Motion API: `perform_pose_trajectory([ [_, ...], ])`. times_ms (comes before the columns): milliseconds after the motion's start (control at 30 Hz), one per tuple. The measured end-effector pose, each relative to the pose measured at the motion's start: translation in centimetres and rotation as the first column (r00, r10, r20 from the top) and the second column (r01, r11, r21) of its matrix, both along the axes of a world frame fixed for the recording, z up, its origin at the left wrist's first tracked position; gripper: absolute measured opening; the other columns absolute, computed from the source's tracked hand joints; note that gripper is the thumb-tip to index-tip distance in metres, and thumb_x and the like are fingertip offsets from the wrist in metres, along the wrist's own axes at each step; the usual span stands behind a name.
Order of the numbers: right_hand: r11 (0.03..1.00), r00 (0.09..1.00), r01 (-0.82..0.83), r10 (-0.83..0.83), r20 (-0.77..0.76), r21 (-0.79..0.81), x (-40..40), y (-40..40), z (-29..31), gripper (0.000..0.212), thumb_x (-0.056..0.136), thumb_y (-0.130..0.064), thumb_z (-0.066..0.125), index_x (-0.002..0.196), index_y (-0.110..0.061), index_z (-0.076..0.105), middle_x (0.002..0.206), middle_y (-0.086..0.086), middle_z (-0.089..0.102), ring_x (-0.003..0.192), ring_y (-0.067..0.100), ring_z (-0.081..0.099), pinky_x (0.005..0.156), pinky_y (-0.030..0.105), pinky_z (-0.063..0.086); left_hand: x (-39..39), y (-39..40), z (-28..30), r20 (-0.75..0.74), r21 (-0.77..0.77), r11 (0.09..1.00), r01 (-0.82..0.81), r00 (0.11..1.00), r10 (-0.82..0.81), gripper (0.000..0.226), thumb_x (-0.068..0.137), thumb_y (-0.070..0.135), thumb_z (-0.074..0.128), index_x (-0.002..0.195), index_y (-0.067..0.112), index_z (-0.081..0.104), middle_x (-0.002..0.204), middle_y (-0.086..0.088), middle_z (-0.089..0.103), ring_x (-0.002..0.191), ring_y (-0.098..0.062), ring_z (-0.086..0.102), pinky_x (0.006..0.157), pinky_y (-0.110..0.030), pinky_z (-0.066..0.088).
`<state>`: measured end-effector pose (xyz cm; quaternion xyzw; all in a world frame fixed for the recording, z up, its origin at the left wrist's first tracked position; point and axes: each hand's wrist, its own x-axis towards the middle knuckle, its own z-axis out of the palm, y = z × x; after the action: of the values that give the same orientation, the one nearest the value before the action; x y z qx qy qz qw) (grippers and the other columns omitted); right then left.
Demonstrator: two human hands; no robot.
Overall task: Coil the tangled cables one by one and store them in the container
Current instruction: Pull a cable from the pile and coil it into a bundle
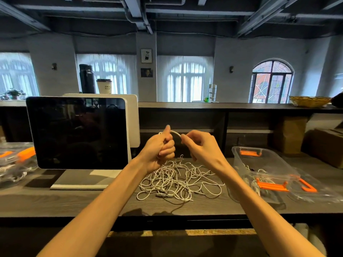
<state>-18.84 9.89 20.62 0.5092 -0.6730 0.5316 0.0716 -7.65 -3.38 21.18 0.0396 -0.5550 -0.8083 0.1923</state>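
A tangle of white cables (178, 179) lies on the dark desk in front of me. Both hands are raised above it. My left hand (159, 149) grips a white cable (175, 133) in its curled fingers, thumb up. My right hand (199, 145) pinches the same cable a short way along, so a small arc spans between the two hands. Strands hang from my hands down to the tangle. To the right stands a clear plastic container (259, 162) with orange handles, holding a few white cables.
A white monitor (78, 132) stands at the left on its base. A clear lid with orange clips (306, 186) lies right of the container. Another clear box with orange parts (14, 160) sits at the far left. A raised shelf (222, 106) runs behind.
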Motion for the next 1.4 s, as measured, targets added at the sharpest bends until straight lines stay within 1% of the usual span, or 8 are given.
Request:
perform_pose_trajectory([
  [167,1.000,1.000,0.009,-0.009,-0.018,-0.008,1.6,-0.6,-1.2,0.022,0.103,-0.028,0.061,0.094,-0.011,0.071,0.072,-0.002,0.070,0.056,0.009,0.063,0.052,0.023,0.054,-1.5,1.2,-1.4,-0.020,-0.203,0.908,-0.368,0.928,0.371,0.042,0.108,0.041,0.036,0.095,0.008,0.059,0.084,-0.010,0.068,0.083,-0.020,0.070,0.078,-0.032,0.059],
  [400,1.000,0.999,-0.009,0.009,-0.052,0.015,2.2,-1.2,-2.6,0.014,0.104,-0.023,0.058,0.101,-0.017,0.070,0.083,-0.003,0.073,0.072,0.011,0.070,0.068,0.032,0.062,-1.2,2.6,-1.0,-0.079,0.031,0.983,-0.179,0.980,0.181,0.040,0.109,0.042,0.032,0.114,0.007,0.050,0.108,-0.022,0.074,0.108,-0.033,0.071,0.099,-0.048,0.054],
  [533,0.992,0.994,-0.103,0.105,-0.025,0.070,2.8,-0.4,-2.9,0.015,0.106,-0.026,0.054,0.103,-0.018,0.067,0.081,-0.001,0.072,0.064,0.014,0.070,0.062,0.038,0.062,-1.5,1.1,-0.6,-0.110,0.299,0.906,-0.299,0.932,0.344,0.033,0.108,0.040,0.038,0.097,0.012,0.050,0.065,-0.006,0.062,0.066,-0.022,0.072,0.067,-0.035,0.063],
  [633,0.982,0.992,-0.098,0.109,-0.061,0.159,2.5,0.3,-3.4,0.028,0.105,-0.035,0.055,0.089,-0.016,0.069,0.072,0.004,0.069,0.062,0.017,0.070,0.062,0.043,0.061,-1.2,-0.1,0.0,-0.087,0.317,0.897,-0.308,0.932,0.351,0.042,0.109,0.040,0.035,0.079,0.014,0.048,0.049,0.004,0.036,0.036,-0.005,0.033,0.034,-0.016,0.030],
  [867,0.966,0.890,-0.024,0.138,-0.435,0.258,1.9,1.5,-2.2,0.024,0.103,-0.045,0.055,0.098,-0.030,0.073,0.073,-0.011,0.067,0.064,0.008,0.060,0.062,0.026,0.048,-0.4,0.2,0.1,-0.002,-0.382,0.833,-0.400,0.902,0.432,0.055,0.107,0.044,0.039,0.066,0.010,0.050,0.057,-0.008,0.063,0.056,-0.020,0.068,0.052,-0.022,0.054],
  [1000,0.954,0.862,-0.014,0.163,-0.480,0.299,2.3,1.4,-0.2,0.027,0.101,-0.052,0.054,0.109,-0.036,0.076,0.088,-0.010,0.076,0.076,0.006,0.067,0.073,0.037,0.057,-0.6,0.6,-0.3,0.074,-0.596,0.772,-0.220,0.943,0.325,0.059,0.103,0.052,0.044,0.061,0.011,0.048,0.057,-0.007,0.052,0.054,-0.018,0.052,0.056,-0.024,0.047],
  [1100,0.968,0.899,-0.078,0.172,-0.403,0.238,3.1,0.8,0.1,0.020,0.097,-0.041,0.067,0.107,-0.028,0.079,0.088,-0.007,0.078,0.076,0.007,0.070,0.075,0.036,0.060,-0.5,0.9,-0.2,0.149,-0.598,0.796,-0.088,0.965,0.218,0.058,0.099,0.062,0.044,0.083,0.007,0.057,0.073,-0.014,0.052,0.064,-0.026,0.049,0.057,-0.027,0.043],
  [1400,0.986,0.982,-0.144,0.153,-0.107,0.086,1.3,0.9,1.0,0.020,0.078,-0.036,0.086,0.080,-0.024,0.070,0.070,-0.003,0.070,0.063,0.008,0.065,0.062,0.029,0.055,1.7,0.7,-0.1,0.329,-0.422,0.847,0.324,0.925,-0.190,0.070,0.085,0.080,0.038,0.067,0.013,0.036,0.053,0.000,0.034,0.038,-0.008,0.025,0.041,-0.021,0.019],
])
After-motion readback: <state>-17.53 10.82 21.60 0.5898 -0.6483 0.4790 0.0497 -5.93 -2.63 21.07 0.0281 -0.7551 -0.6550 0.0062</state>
